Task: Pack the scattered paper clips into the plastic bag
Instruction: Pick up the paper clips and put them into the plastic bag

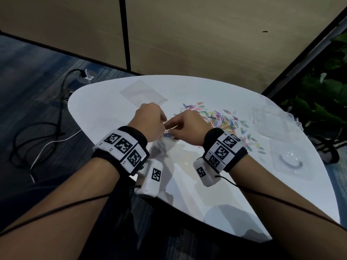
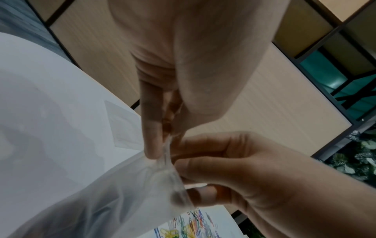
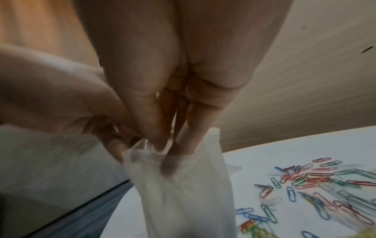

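A small clear plastic bag (image 1: 163,145) hangs between my two hands just above the white table (image 1: 187,184). My left hand (image 1: 159,122) pinches the bag's top edge between thumb and forefinger (image 2: 151,145). My right hand (image 1: 176,124) holds the other side of the mouth, with fingers (image 3: 181,149) inside the bag (image 3: 183,201) and the thumb outside. Coloured paper clips (image 1: 221,119) lie scattered to the right of the hands, also seen as paper clips (image 3: 325,185). A few blue clips (image 1: 167,136) show under the hands at the bag's top.
A second flat clear bag (image 1: 142,94) lies on the table beyond my left hand. Clear plastic containers (image 1: 287,162) sit at the right edge. Cables (image 1: 37,132) run on the floor at left, and a plant (image 1: 323,102) stands at right.
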`<state>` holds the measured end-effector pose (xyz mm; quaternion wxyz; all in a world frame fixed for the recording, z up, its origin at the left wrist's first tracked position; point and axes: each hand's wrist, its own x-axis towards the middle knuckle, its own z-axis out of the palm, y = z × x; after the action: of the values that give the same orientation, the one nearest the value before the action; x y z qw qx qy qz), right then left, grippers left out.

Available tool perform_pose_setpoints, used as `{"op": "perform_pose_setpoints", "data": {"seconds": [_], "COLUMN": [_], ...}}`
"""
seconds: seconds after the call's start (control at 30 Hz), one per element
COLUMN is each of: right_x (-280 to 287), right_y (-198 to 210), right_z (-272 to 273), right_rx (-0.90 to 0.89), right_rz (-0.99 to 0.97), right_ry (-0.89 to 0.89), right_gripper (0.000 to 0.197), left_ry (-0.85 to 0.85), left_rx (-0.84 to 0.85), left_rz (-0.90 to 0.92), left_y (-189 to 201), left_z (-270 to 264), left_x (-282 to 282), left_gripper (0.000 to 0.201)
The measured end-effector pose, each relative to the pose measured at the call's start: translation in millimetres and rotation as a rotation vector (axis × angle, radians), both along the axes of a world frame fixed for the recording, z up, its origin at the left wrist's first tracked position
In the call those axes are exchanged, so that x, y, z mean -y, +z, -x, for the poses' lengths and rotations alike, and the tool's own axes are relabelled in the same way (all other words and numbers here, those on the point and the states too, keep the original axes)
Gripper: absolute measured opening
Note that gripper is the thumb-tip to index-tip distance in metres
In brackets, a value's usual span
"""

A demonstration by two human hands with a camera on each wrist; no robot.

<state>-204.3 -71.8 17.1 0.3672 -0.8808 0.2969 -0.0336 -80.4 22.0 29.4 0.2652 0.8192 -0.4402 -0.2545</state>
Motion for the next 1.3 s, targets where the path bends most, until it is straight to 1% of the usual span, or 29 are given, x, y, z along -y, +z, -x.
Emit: {"op": "perform_pose_setpoints", "data": {"seconds": [0.03, 0.07, 0.13, 0.17, 0.2, 0.23, 0.27, 0.33, 0.4, 0.47, 0.53, 0.63, 0.73, 0.8, 0.87, 0.9, 0.97, 1.03, 1.1, 1.17, 1.2, 1.3], "right_x": [3, 8, 27, 37, 47, 55, 61, 62, 53, 40, 30, 25, 32, 42, 52, 56, 62, 63, 65, 68, 71, 80], "right_y": [2, 4, 0, -5, -13, -23, -34, -58, -79, -99, -118, -133, -131, -128, -127, -127, -124, -118, -111, -106, -105, -100], "right_z": [-1, -2, -2, -2, -3, -5, -7, -14, -25, -35, -37, -15, 23, 45, 60, 65, 68, 65, 60, 60, 61, 67], "right_rx": [0.05, 0.138, 0.319, 0.358, 0.348, 0.27, 0.14, -0.128, -0.312, -0.46, -0.543, -0.581, -0.606, -0.65, -0.694, -0.689, -0.589, -0.463, -0.466, -0.502, -0.484, -0.345], "right_rz": [-0.062, -0.154, -0.313, -0.342, -0.332, -0.267, -0.159, 0.06, 0.157, 0.315, 0.44, 0.514, 0.626, 0.646, 0.58, 0.546, 0.53, 0.539, 0.527, 0.481, 0.445, 0.299], "right_ry": [-0.008, -0.059, -0.237, -0.323, -0.378, -0.398, -0.366, -0.208, -0.015, 0.205, 0.322, 0.367, 0.382, 0.316, 0.229, 0.195, 0.165, 0.127, 0.076, -0.031, -0.11, -0.365], "right_gripper": [0.024, 0.023, 0.026, 0.028, 0.029, 0.029, 0.028, 0.033, 0.047, 0.055, 0.059, 0.065, 0.065, 0.061, 0.056, 0.054, 0.045, 0.028, 0.019, 0.019, 0.02, 0.014], "left_ry": [0.011, 0.022, 0.041, 0.049, 0.063, 0.078, 0.094, 0.128, 0.144, 0.136, 0.119, 0.103, 0.093, 0.081, 0.064, 0.055, 0.035, 0.021, 0.017, 0.012, 0.007, -0.004], "left_rx": [0.006, 0.013, 0.027, 0.034, 0.037, 0.039, 0.041, 0.042, 0.036, 0.031, 0.038, 0.038, 0.044, 0.042, 0.039, 0.04, 0.043, 0.042, 0.035, 0.024, 0.023, 0.039], "left_rz": [0.008, 0.018, 0.037, 0.046, 0.054, 0.058, 0.061, 0.059, 0.056, 0.057, 0.045, 0.031, 0.015, 0.009, -0.001, -0.007, -0.018, -0.024, -0.036, -0.047, -0.05, -0.057], "left_y": [-1, -2, -4, -4, -6, -7, -8, -9, -10, -9, -7, -6, -5, -5, -6, -6, -5, -5, -6, -7, -7, -7], "left_z": [-3, -7, -16, -20, -25, -30, -34, -41, -45, -45, -44, -41, -38, -35, -31, -29, -24, -20, -17, -14, -12, -8], "left_x": [-2, -4, -12, -15, -20, -23, -26, -28, -29, -27, -26, -26, -26, -24, -22, -21, -18, -15, -11, -8, -6, -3], "left_gripper": [0.029, 0.029, 0.029, 0.029, 0.029, 0.03, 0.03, 0.029, 0.027, 0.027, 0.028, 0.029, 0.029, 0.028, 0.028, 0.028, 0.028, 0.028, 0.028, 0.029, 0.029, 0.032]}}
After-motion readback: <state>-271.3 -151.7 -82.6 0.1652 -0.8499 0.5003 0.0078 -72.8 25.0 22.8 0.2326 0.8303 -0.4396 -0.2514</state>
